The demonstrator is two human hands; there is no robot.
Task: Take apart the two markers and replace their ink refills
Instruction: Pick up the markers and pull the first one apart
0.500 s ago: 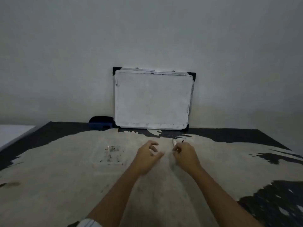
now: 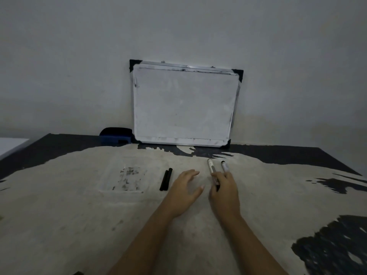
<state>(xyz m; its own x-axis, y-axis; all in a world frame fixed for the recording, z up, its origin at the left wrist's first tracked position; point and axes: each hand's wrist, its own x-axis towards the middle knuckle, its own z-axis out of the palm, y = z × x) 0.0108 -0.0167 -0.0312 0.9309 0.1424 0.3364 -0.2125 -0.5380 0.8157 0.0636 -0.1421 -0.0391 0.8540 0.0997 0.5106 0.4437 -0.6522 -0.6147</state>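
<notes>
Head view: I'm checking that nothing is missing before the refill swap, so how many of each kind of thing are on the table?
Markers: 2 (one, the other, both under the right hand)
Black ink refills: 2, side by side
Whiteboard: 1, leaning on the wall
Blue eraser: 1
Clear stained tray: 1
Total: 7
</notes>
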